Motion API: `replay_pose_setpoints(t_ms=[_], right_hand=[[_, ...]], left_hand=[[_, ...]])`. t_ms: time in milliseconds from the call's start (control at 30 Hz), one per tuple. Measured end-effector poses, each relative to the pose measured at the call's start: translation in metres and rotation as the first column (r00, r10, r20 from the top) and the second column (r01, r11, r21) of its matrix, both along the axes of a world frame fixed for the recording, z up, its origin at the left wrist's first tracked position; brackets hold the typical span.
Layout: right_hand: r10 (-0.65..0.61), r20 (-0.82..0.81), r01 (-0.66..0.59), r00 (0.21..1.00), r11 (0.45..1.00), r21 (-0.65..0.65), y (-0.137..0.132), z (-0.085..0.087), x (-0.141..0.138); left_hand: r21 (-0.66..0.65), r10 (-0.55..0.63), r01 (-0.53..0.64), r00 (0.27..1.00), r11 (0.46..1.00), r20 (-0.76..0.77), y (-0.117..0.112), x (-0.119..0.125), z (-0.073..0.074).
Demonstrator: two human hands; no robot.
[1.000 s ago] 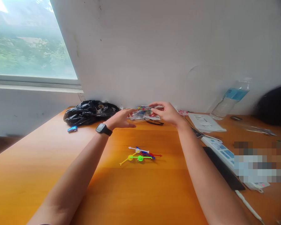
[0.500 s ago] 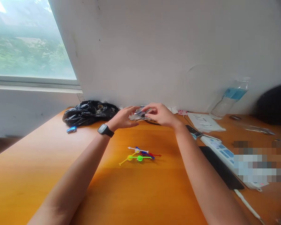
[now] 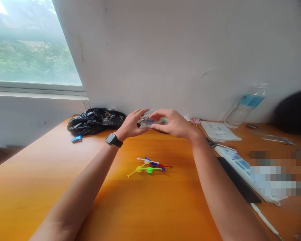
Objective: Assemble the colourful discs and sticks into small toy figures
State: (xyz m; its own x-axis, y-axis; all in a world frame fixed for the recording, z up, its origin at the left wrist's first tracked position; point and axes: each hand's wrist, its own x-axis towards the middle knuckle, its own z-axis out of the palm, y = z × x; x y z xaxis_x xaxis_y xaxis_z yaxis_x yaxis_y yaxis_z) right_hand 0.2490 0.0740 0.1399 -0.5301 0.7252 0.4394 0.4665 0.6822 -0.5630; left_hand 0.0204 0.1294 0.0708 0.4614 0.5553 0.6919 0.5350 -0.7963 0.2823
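Both my hands reach to the far side of the orange table [image 3: 40,187], close to the wall. My left hand [image 3: 131,125], with a black watch on its wrist, and my right hand [image 3: 172,123] together pinch a small clear plastic bag [image 3: 147,121] with little coloured pieces inside, lifted a little off the table. Nearer to me lies a small heap of coloured plastic sticks with round hubs [image 3: 149,165]: white, blue, red, yellow and green.
A crumpled black plastic bag [image 3: 95,119] lies at the back left, with a small blue object [image 3: 76,138] beside it. To the right are a water bottle [image 3: 244,105], papers [image 3: 219,130], a white power strip [image 3: 240,165] and a dark flat slab [image 3: 238,182].
My hands have closed on the clear bag from both sides and raised it slightly; a second ago the left hand was still flat and apart from it.
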Motion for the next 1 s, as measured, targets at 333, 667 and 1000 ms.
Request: replay_pose_setpoints(t_ms=[333, 667, 1000], right_hand=[[-0.221, -0.046, 0.225, 0.974, 0.930, 0.291, 0.006, 0.000, 0.001], [-0.158, -0.113, 0.185, 0.981, 0.938, 0.293, 0.004, 0.005, -0.001], [-0.234, -0.007, 0.233, 0.972, 0.963, 0.137, 0.024, -0.007, 0.025]], left_hand=[[-0.544, -0.203, 0.366, 0.919, 0.755, 0.337, 0.007, -0.003, -0.006], [-0.747, -0.419, 0.519, 0.838, 0.416, 0.349, 0.007, 0.003, -0.015], [-0.716, -0.307, 0.416, 0.907, 0.560, 0.287, 0.004, 0.035, -0.032]])
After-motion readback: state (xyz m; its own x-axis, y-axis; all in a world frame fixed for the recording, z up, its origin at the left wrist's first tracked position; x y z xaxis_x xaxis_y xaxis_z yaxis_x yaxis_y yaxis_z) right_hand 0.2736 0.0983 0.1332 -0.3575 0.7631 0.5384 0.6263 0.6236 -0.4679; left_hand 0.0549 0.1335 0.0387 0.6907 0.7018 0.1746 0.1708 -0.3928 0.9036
